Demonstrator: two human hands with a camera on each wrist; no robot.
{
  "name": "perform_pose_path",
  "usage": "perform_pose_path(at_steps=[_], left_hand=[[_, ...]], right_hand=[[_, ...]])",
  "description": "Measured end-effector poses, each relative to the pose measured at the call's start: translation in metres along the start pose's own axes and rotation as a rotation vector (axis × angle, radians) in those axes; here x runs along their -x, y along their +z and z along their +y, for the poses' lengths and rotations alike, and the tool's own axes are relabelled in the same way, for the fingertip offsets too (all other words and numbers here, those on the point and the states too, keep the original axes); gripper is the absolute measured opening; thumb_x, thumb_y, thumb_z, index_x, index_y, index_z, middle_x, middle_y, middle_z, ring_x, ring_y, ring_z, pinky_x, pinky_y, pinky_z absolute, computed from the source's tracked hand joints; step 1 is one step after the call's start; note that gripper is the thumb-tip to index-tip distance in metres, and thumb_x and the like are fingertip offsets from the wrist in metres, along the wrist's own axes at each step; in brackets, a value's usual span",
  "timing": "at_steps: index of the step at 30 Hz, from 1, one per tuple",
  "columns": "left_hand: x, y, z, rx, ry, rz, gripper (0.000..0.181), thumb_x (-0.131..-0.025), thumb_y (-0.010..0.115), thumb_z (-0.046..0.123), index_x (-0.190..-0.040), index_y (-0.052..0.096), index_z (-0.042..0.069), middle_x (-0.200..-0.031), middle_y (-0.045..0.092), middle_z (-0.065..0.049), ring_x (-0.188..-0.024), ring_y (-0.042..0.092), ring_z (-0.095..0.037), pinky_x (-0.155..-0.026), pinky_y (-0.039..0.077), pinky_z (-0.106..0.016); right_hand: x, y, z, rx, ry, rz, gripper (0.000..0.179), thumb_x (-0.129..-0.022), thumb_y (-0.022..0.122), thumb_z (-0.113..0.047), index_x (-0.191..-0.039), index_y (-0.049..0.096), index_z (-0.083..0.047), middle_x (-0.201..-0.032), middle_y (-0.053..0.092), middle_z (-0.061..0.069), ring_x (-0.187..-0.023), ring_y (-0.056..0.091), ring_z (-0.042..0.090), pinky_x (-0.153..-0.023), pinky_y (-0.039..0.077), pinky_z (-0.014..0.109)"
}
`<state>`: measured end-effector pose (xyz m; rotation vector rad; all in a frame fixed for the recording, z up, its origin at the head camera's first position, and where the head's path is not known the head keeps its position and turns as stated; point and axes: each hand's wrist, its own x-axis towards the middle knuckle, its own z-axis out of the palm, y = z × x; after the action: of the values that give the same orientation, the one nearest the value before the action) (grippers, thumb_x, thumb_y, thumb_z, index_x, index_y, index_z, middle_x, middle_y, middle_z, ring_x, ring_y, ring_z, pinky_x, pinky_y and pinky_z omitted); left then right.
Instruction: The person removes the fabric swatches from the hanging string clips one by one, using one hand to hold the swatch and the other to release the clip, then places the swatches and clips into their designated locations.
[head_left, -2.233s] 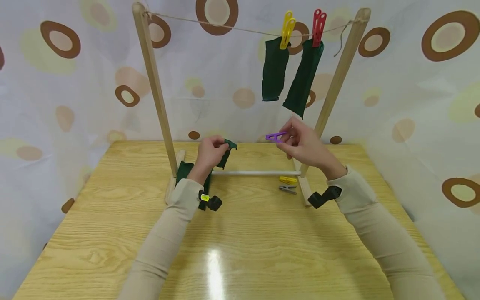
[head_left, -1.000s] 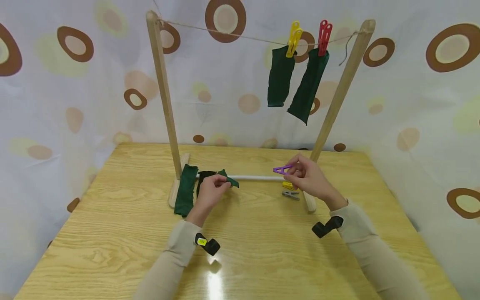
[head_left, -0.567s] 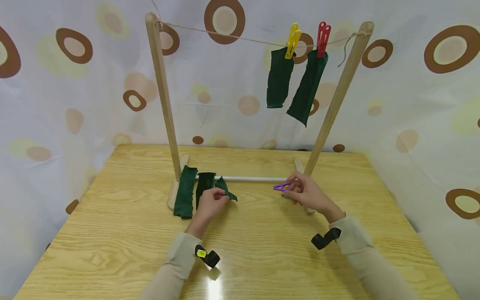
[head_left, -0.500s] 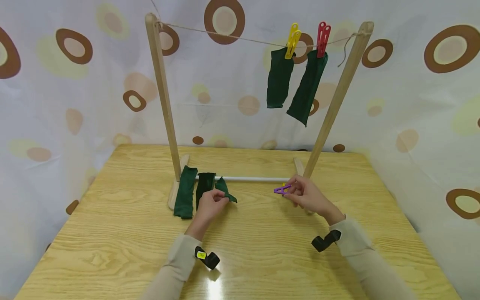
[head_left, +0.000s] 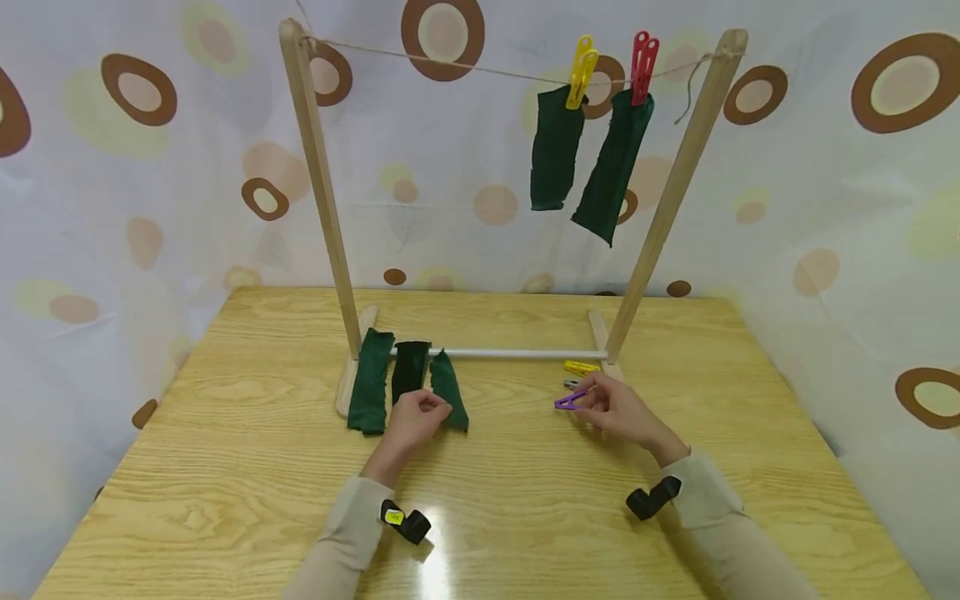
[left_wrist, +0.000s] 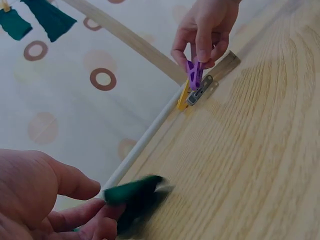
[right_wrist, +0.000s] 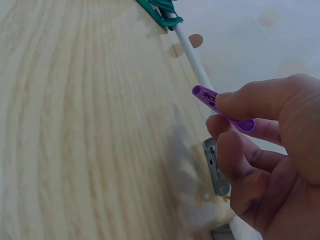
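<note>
My left hand (head_left: 414,421) pinches a dark green cloth strip (head_left: 447,390) at its left edge, thumb and forefinger tips together. The strip lies nearly flat on the table in the head view; its near end looks folded and blurred in the left wrist view. Two more green strips, one bright (head_left: 370,383) and one darker (head_left: 410,364), lie left of it, the darker partly behind the hand. My right hand (head_left: 618,408) pinches a purple clothespin (right_wrist: 205,96) low over the table. Beside it lie a yellow clothespin (head_left: 581,367) and a grey clothespin (right_wrist: 215,165), partly hidden by the hand.
A wooden frame with a left post (head_left: 318,179), a right post (head_left: 678,187) and a white crossbar (head_left: 517,355) stands at the back. From its string (head_left: 480,68), two green strips hang at the right, under a yellow clothespin (head_left: 582,73) and a red one (head_left: 643,70).
Both hands have come down and nearer the front. The left hand's strip, raised and bent earlier, now lies nearly flat beside the others. The purple clothespin has stayed in the right hand.
</note>
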<state>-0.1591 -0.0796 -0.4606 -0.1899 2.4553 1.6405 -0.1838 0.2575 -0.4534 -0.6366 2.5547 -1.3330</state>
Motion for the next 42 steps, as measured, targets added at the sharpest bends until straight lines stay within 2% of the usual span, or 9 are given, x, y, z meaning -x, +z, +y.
perform_pose_path(at_steps=[5,10,15,23,30,37,42], left_hand=[[0.003,-0.003,-0.002,0.008,-0.016,0.013,0.017,-0.093,0.063,0.019,-0.094,0.068,0.002,-0.088,0.066,-0.009,-0.069,0.054,-0.016,-0.058,0.043,-0.025],[0.004,-0.005,-0.002,0.025,0.003,0.034,0.017,-0.094,0.062,0.017,-0.094,0.067,0.001,-0.085,0.068,-0.010,-0.069,0.054,-0.015,-0.059,0.042,-0.024],[0.001,-0.007,-0.002,0.040,0.005,0.050,0.018,-0.094,0.061,0.018,-0.094,0.067,0.000,-0.085,0.068,-0.011,-0.070,0.052,-0.015,-0.060,0.041,-0.024],[-0.002,-0.008,-0.003,0.060,-0.005,0.034,0.019,-0.095,0.060,0.019,-0.095,0.066,0.001,-0.087,0.069,-0.010,-0.072,0.053,-0.015,-0.062,0.041,-0.025],[-0.002,-0.009,-0.002,0.089,-0.013,0.024,0.019,-0.095,0.060,0.019,-0.097,0.065,0.001,-0.089,0.068,-0.011,-0.078,0.057,-0.018,-0.062,0.042,-0.024],[-0.003,-0.009,0.000,0.108,-0.004,0.015,0.019,-0.096,0.059,0.018,-0.098,0.065,0.000,-0.090,0.068,-0.012,-0.083,0.061,-0.021,-0.063,0.043,-0.024],[-0.004,-0.007,0.000,0.124,0.008,0.001,0.019,-0.096,0.059,0.017,-0.097,0.065,0.000,-0.088,0.068,-0.011,-0.082,0.060,-0.021,-0.065,0.044,-0.024]], right_hand=[[0.005,0.002,0.005,0.107,-0.008,0.043,0.026,-0.085,0.070,-0.001,-0.107,0.056,0.004,-0.080,0.066,0.011,-0.058,0.051,0.004,-0.050,0.044,0.021],[0.009,0.000,0.006,0.191,-0.016,0.081,0.026,-0.083,0.072,-0.002,-0.105,0.058,0.002,-0.078,0.065,0.006,-0.059,0.047,0.002,-0.052,0.040,0.020],[0.009,-0.003,0.006,0.191,-0.046,0.071,0.027,-0.083,0.072,-0.001,-0.105,0.057,0.004,-0.075,0.063,0.005,-0.058,0.047,0.002,-0.051,0.040,0.020],[0.009,-0.008,0.007,0.189,0.022,0.062,0.033,-0.081,0.073,0.000,-0.110,0.057,0.005,-0.075,0.060,0.005,-0.056,0.046,0.003,-0.050,0.041,0.022],[0.011,-0.011,0.005,0.199,0.034,0.094,0.025,-0.084,0.070,-0.003,-0.106,0.059,0.004,-0.074,0.058,0.004,-0.054,0.045,0.003,-0.050,0.040,0.021],[0.012,-0.012,0.005,0.168,-0.057,0.129,0.016,-0.085,0.067,-0.004,-0.096,0.058,0.002,-0.069,0.054,-0.002,-0.053,0.043,0.002,-0.047,0.038,0.022],[0.008,-0.013,-0.001,0.168,0.004,0.105,0.014,-0.087,0.065,-0.003,-0.097,0.058,0.004,-0.071,0.055,0.003,-0.054,0.043,0.004,-0.049,0.038,0.022]])
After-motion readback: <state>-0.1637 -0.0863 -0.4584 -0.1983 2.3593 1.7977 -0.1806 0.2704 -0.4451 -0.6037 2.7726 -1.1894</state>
